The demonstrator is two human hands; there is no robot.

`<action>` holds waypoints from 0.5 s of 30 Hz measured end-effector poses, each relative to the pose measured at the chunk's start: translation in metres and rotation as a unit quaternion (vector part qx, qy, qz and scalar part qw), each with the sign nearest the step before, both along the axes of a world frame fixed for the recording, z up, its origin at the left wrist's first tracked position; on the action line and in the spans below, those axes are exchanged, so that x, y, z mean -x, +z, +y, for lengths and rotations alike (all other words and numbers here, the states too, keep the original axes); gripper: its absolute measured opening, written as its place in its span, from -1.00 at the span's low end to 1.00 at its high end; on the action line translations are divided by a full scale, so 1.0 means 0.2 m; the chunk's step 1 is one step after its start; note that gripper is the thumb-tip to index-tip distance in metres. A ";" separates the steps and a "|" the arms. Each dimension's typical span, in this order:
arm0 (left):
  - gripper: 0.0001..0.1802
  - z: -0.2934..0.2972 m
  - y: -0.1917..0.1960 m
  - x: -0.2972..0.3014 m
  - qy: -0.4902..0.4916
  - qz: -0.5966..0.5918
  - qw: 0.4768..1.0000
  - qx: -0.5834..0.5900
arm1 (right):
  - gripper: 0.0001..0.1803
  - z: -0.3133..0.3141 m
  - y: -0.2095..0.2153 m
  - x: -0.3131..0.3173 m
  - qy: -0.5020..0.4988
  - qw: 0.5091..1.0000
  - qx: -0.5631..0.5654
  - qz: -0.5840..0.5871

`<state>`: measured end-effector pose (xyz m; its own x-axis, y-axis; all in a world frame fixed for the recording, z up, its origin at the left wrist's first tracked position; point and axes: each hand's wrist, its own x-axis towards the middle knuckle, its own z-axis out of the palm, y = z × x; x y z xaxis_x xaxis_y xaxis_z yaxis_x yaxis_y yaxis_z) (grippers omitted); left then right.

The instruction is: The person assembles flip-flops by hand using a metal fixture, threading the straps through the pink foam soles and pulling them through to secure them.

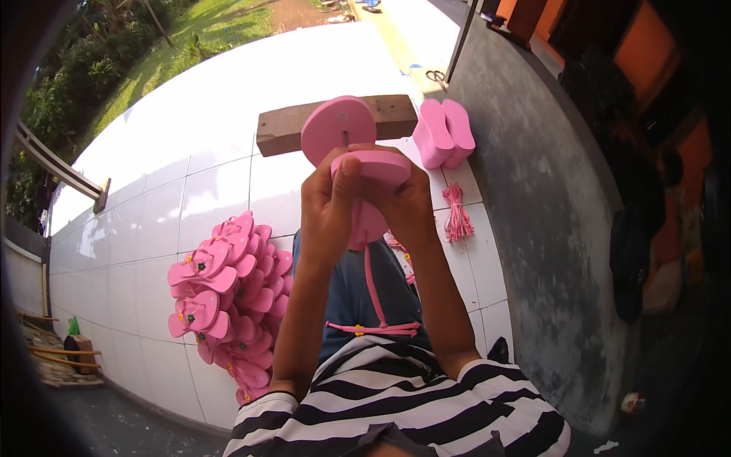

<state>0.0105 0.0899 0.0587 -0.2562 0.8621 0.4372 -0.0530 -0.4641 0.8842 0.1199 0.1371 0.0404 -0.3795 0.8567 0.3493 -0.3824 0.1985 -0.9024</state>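
The head view looked steeply down from the wearer's own head, facing forward, with the wooden block (282, 133) ahead of it. Nearest the lens came the striped shirt (396, 407), on the wearer's side of the block; the left hand (326, 202) and right hand (410, 202) were farther off, just short of the block. The fisheye reached to grass (221, 38) well beyond the block, and bowed the grey wall (533, 198) to the block's right into a curve.
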 end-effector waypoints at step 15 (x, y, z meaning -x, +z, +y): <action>-0.55 -0.09 -0.07 0.03 0.007 0.125 0.992 -0.006 | -0.56 -0.07 -0.18 -0.03 0.037 0.996 -0.028 0.073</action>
